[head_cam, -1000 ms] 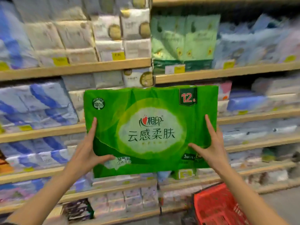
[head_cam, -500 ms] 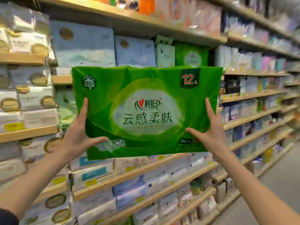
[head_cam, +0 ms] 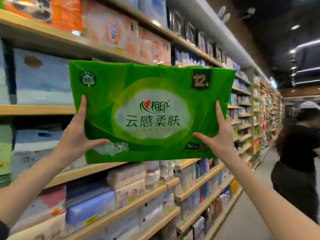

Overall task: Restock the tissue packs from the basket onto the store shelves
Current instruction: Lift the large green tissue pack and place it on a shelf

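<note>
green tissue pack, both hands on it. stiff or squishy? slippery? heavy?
The green tissue pack probably gives under pressure: its film wrap is wrinkled along the top edge. Likely light for its bulk, since the left hand and right hand hold it raised by the lower corners alone. The glossy film may slip, so spread fingers look sensible.

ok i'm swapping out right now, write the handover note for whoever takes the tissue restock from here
Left hand: gripping the green pack's lower left edge.
Right hand: gripping its lower right edge.
Pack: held up in the air in front of the shelves, label toward you, on no shelf.
Basket: out of view.
Done: pack picked up and raised.
Left: find its slot, shelve it, then go back for any other packs.
</note>
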Tool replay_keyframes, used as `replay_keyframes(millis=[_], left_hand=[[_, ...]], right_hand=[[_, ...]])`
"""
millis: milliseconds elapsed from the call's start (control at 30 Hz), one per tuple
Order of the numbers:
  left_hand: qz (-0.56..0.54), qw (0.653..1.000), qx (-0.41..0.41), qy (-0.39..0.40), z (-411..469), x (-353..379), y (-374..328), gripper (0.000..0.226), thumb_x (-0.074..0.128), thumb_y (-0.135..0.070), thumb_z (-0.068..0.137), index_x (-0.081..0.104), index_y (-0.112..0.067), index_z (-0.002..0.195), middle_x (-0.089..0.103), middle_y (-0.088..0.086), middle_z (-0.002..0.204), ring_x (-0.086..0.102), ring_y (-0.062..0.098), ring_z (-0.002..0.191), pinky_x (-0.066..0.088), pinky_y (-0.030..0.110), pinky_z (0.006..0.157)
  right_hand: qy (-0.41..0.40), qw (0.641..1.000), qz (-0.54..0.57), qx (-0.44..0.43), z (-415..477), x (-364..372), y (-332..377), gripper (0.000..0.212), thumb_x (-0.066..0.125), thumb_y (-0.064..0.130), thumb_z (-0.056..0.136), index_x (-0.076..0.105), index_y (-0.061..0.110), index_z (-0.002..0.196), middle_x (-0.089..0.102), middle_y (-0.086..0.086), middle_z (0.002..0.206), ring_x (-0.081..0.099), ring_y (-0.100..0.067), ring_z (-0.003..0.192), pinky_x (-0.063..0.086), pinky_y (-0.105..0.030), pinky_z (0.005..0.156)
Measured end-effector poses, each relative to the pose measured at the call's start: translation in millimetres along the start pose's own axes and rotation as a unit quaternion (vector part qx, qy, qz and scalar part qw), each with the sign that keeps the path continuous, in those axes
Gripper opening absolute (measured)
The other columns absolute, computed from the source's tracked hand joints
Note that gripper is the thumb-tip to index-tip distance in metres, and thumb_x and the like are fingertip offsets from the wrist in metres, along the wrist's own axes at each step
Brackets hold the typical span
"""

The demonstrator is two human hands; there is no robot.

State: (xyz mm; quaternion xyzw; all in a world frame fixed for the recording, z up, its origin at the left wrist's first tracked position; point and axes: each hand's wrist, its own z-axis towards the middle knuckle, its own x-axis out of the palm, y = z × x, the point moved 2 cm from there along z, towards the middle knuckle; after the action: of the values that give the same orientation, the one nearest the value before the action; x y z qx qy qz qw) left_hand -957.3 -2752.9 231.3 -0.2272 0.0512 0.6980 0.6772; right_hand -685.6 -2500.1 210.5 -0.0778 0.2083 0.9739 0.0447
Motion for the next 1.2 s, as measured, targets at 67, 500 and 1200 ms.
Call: replay_keyframes(millis=[67,500,1200], left_hand=[[-0.001,1.0,-0.002,0.001,21,25,-4,0.133,0.087,-0.019,0.053,-0.015,-0.047,0.133,0.032,0.01,0.149,0.033,0.024,0.135,0.022,0.023,0.103],[0.046,0.997,0.037,-0.048,177,160,18,0.131,0.084,-0.02,0.057,-0.016,-0.037,0.14,0.031,0.016,0.15,0.034,0.034,0.133,0.027,0.043,0.107],[0.222,0.954,0.071,-0.19,326,298,59,0.128,0.081,-0.028,0.062,-0.016,-0.016,0.146,0.018,0.015,0.154,0.021,0.012,0.138,0.017,0.039,0.114]], right_hand=[[-0.006,1.0,0.009,0.003,17,6,-30,0.107,0.081,0.028,0.064,0.007,0.041,0.14,0.037,-0.019,0.131,0.038,-0.029,0.125,0.026,-0.027,0.097],[-0.061,0.997,0.037,-0.03,170,87,-172,0.106,0.079,0.03,0.067,0.002,0.039,0.141,0.037,-0.023,0.129,0.041,-0.033,0.119,0.03,-0.034,0.101],[-0.063,0.963,0.231,-0.125,399,278,-328,0.111,0.079,0.023,0.07,0.001,0.027,0.148,0.018,-0.025,0.147,0.024,-0.033,0.137,0.02,-0.048,0.111]])
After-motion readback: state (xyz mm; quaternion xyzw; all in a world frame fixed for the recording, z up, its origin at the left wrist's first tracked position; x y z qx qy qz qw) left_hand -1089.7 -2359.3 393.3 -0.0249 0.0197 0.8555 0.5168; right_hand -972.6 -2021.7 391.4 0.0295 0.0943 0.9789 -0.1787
